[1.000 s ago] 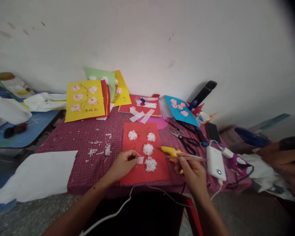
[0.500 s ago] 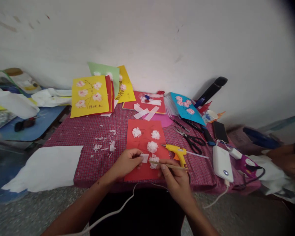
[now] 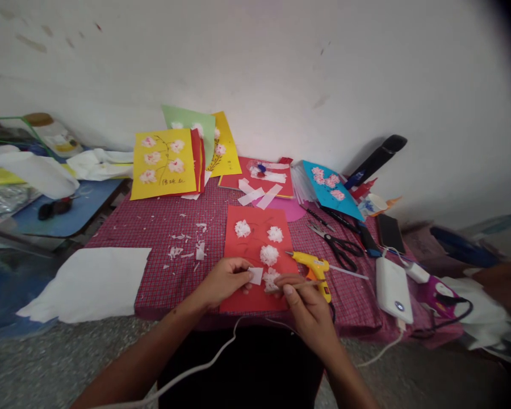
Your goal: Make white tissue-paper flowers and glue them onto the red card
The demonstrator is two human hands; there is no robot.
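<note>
A small white paper square [image 3: 256, 276] is pinched in the fingers of my left hand [image 3: 230, 280], over the lower part of a red card [image 3: 247, 300]. My right hand [image 3: 309, 304] grips a thin wooden stick [image 3: 310, 284], its tip near a white paper flower [image 3: 271, 279] low on the card. Above that, more fluffy white flowers, such as the middle one [image 3: 268, 255], sit on the card beside faint drawn branches. A yellow glue gun [image 3: 310, 261] with a clear glue stick lies close to the card's right edge.
Black scissors [image 3: 340, 248], a white power bank [image 3: 393, 289] and a black phone [image 3: 390, 233] lie at right. Paper scraps [image 3: 200, 250] and a white sheet [image 3: 89, 284] are at left. Finished flower cards [image 3: 164, 165] lean on the wall. A white cable [image 3: 204, 366] crosses my lap.
The view has shifted slightly, so everything sits a little further right. The stick's tip has moved slightly off the lowest flower's middle. Both hands keep their hold.
</note>
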